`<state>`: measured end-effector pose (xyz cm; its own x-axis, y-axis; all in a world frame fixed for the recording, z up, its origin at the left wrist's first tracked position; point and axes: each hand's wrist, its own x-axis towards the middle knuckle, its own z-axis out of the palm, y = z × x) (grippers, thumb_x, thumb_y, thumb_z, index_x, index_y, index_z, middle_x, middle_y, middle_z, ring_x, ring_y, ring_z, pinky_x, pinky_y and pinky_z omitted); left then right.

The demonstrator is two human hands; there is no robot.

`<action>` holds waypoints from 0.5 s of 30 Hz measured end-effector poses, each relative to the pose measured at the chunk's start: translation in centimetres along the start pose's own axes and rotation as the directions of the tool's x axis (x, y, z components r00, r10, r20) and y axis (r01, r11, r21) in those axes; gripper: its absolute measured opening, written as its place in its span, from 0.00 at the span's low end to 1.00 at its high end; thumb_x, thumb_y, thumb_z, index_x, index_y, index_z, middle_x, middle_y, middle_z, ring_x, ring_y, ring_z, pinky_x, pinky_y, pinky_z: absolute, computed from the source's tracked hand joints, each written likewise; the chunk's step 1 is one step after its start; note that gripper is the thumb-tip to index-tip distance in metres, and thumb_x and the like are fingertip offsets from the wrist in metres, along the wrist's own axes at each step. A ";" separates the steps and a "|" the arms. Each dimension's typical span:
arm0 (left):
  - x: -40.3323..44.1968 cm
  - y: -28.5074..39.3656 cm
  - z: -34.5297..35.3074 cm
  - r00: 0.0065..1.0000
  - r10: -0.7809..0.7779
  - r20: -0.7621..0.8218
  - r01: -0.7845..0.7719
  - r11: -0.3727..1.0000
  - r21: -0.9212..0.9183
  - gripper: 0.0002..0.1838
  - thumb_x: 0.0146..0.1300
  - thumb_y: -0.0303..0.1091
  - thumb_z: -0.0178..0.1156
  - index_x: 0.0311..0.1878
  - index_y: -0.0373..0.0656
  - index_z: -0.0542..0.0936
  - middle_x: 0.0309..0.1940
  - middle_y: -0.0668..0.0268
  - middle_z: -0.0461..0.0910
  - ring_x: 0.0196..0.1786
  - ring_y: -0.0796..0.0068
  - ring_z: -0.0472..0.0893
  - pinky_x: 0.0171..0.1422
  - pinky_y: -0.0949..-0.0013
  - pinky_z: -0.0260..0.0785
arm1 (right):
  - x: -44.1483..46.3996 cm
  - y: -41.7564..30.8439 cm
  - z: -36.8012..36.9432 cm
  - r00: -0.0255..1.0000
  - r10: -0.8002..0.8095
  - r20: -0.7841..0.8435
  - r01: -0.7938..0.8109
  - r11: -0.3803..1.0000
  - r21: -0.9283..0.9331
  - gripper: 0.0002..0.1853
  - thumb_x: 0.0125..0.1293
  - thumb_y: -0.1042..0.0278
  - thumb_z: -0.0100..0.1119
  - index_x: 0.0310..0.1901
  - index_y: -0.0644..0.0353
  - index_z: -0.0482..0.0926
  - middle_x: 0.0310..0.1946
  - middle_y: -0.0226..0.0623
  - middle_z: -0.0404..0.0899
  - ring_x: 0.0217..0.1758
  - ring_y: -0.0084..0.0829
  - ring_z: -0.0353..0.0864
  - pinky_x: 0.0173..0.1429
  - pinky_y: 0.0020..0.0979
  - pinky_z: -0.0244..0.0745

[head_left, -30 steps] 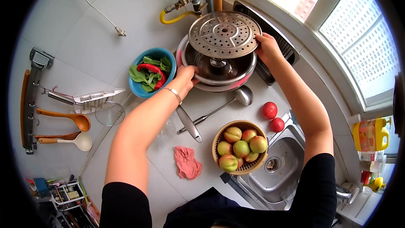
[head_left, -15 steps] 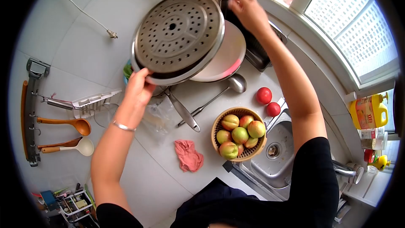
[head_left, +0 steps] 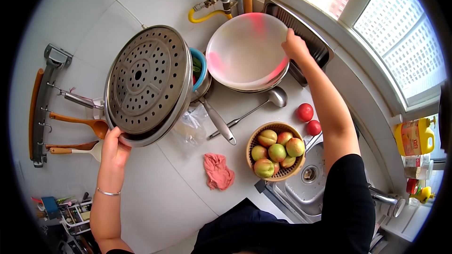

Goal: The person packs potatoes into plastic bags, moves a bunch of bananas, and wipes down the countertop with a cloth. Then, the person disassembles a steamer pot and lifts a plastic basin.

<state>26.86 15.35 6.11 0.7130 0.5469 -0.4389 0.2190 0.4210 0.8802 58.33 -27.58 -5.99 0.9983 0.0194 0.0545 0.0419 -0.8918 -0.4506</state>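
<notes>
My left hand grips the lower rim of a metal pan or lid with a perforated steamer plate resting in it, held tilted at the left. At the upper middle, my right hand is closed on the right rim of a white and pink bowl. Other round rims show just beneath that bowl. Partly hidden behind the steamer plate is a blue bowl with green leaves in it. A pan handle sticks out below it, beside a metal ladle.
A basket of fruit stands by the sink, near two tomatoes. A pink cloth and a plastic bag lie on the counter. Behind my right hand is a black tray. Utensils hang at the left, including a wooden spoon.
The steamer plate and the metal vessel under it have moved left and down in my left hand, off the stack. My right hand let go of the plate and took hold of the white and pink bowl.
</notes>
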 end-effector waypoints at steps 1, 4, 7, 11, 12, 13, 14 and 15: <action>-0.6 0.1 -0.1 1.000 -0.001 -0.010 0.001 1.000 -0.004 0.12 0.57 0.21 0.53 0.46 0.43 0.74 0.38 0.69 0.78 0.39 0.80 0.76 0.42 0.76 0.70 | -0.5 -0.8 -1.7 1.000 -0.009 -0.008 0.008 0.999 -0.035 0.18 0.58 0.72 0.45 0.49 0.72 0.64 0.38 0.64 0.77 0.47 0.56 0.77 0.51 0.47 0.72; -0.6 0.2 -2.2 1.000 -0.010 0.010 0.010 1.000 0.022 0.13 0.58 0.22 0.52 0.47 0.44 0.74 0.38 0.70 0.78 0.38 0.81 0.76 0.43 0.77 0.69 | -2.2 -0.4 -7.2 0.989 -0.137 -0.063 0.129 0.985 -0.117 0.19 0.56 0.69 0.54 0.49 0.67 0.67 0.37 0.59 0.78 0.44 0.55 0.78 0.49 0.47 0.71; -1.9 0.4 -0.1 1.000 0.006 0.017 -0.006 0.999 0.042 0.13 0.57 0.22 0.52 0.46 0.45 0.72 0.35 0.71 0.77 0.36 0.82 0.75 0.38 0.77 0.69 | -5.1 2.0 -14.2 0.983 -0.154 -0.100 0.159 0.986 0.052 0.21 0.55 0.72 0.55 0.52 0.62 0.68 0.33 0.53 0.79 0.36 0.47 0.80 0.43 0.41 0.74; 0.4 -1.4 0.8 0.996 -0.045 0.083 0.042 0.998 0.039 0.13 0.56 0.21 0.52 0.46 0.43 0.69 0.40 0.66 0.76 0.41 0.76 0.75 0.40 0.72 0.68 | -8.9 3.8 -22.3 0.996 0.057 -0.061 -0.016 0.849 0.529 0.29 0.52 0.76 0.53 0.59 0.68 0.66 0.38 0.46 0.80 0.37 0.32 0.81 0.43 0.27 0.77; 0.1 -2.0 3.0 0.994 -0.042 0.100 0.036 0.998 0.059 0.13 0.55 0.22 0.53 0.43 0.45 0.67 0.34 0.69 0.75 0.31 0.81 0.74 0.27 0.75 0.64 | -10.0 3.3 -24.1 0.996 0.059 -0.067 -0.008 0.807 0.591 0.28 0.54 0.74 0.51 0.60 0.68 0.65 0.39 0.47 0.79 0.39 0.32 0.81 0.45 0.28 0.77; 0.8 -3.0 4.6 0.987 -0.073 0.146 0.065 0.996 0.065 0.14 0.54 0.22 0.53 0.44 0.45 0.67 0.34 0.68 0.75 0.30 0.79 0.74 0.27 0.75 0.65 | -10.1 3.6 -25.3 0.995 0.052 -0.088 0.017 0.763 0.647 0.28 0.55 0.74 0.50 0.60 0.68 0.65 0.40 0.48 0.79 0.39 0.32 0.81 0.45 0.29 0.77; 1.6 -4.0 6.3 0.976 -0.102 0.195 0.090 0.993 0.072 0.15 0.54 0.21 0.54 0.45 0.44 0.68 0.34 0.66 0.75 0.30 0.78 0.74 0.27 0.75 0.66 | -10.2 3.8 -26.3 0.993 0.046 -0.112 0.046 0.713 0.699 0.27 0.56 0.73 0.50 0.60 0.68 0.65 0.40 0.48 0.79 0.40 0.32 0.81 0.45 0.29 0.78; 1.1 -4.8 9.0 0.977 -0.115 0.180 0.107 0.993 0.050 0.15 0.53 0.20 0.54 0.45 0.43 0.68 0.34 0.65 0.75 0.31 0.75 0.76 0.30 0.72 0.70 | -10.4 3.0 -26.9 0.991 0.032 -0.130 0.065 0.737 0.672 0.27 0.57 0.72 0.48 0.60 0.69 0.65 0.40 0.48 0.79 0.40 0.32 0.81 0.45 0.29 0.78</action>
<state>32.61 7.38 3.03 0.7912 0.3560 -0.4973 0.3275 0.4401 0.8361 47.02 -42.67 16.07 0.9854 -0.0682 0.1558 0.1223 -0.3524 -0.9278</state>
